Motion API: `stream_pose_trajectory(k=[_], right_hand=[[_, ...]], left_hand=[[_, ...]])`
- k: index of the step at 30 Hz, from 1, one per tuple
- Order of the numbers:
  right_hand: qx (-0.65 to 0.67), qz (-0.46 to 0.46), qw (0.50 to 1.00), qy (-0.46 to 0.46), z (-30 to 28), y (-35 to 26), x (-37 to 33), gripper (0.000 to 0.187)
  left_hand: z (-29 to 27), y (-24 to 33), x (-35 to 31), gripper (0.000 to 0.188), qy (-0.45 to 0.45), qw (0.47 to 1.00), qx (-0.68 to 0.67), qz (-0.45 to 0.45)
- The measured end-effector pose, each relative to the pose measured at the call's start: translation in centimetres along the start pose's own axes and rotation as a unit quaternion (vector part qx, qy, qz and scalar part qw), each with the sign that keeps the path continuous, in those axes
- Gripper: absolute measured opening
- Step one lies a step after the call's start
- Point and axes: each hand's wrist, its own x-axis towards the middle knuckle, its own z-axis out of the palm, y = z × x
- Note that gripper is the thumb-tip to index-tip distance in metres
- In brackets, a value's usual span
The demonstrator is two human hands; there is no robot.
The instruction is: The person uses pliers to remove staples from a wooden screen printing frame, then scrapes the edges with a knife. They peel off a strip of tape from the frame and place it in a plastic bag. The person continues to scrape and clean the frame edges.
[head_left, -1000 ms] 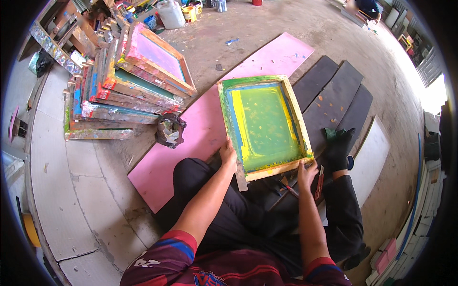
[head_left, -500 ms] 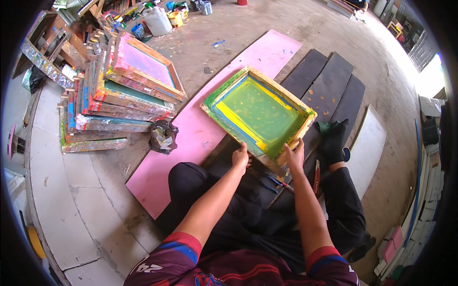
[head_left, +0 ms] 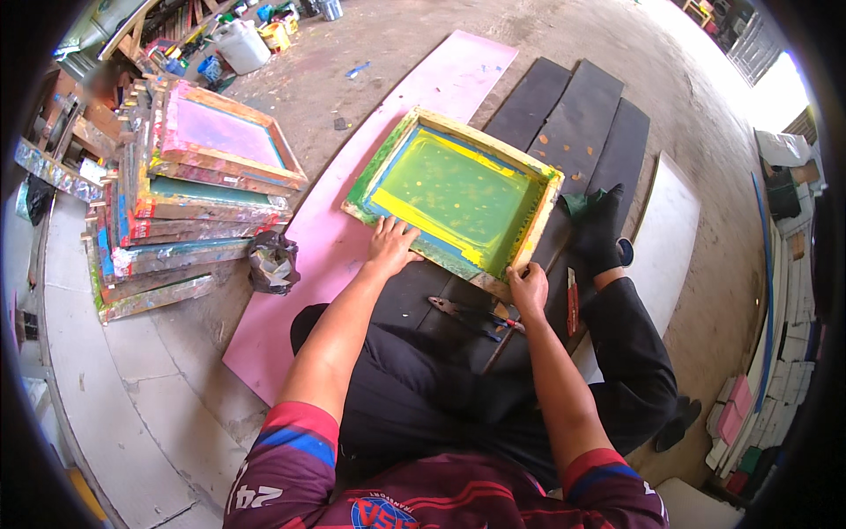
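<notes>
Before me is a wooden screen-printing frame with a green mesh smeared with yellow along its edges. My left hand grips its near rail, fingers bent over the top edge. At the near right corner, my right hand is closed on the wood, thumb uppermost. Part of the frame lies over the dark boards and part over a long pink board. Just below the frame are pliers with blue and red handles. A red-handled tool, perhaps a cutter, lies beside my right forearm.
A stack of paint-stained frames stands at left, with a crumpled dark plastic bag beside it. Paint containers, among them a white jug, stand at far left. My socked foot rests right of the frame, near a white board.
My left hand has shifted leftward along the near rail, its fingers now over the top. The frame has turned slightly and sits lower. More of the pliers shows.
</notes>
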Motion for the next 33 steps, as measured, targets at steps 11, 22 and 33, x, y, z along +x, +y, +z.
stream_pose_trajectory(k=[11, 22, 33], right_hand=[[-0.084, -0.194, 0.977, 0.022, -5.5, -3.3, 6.8, 0.050], [-0.159, -0.216, 0.963, -0.004, -4.9, 1.6, -1.6, 0.070], [-0.180, -0.084, 0.978, 0.059, -8.4, 6.3, -2.8, 0.039]], left_hand=[[-1.3, 7.0, -0.2, 0.065, 0.123, 0.991, 0.006, -0.057], [1.9, 5.5, -2.6, 0.061, 0.106, 0.990, -0.055, -0.075], [2.4, 7.6, -3.2, 0.054, 0.147, 0.984, -0.063, -0.080]])
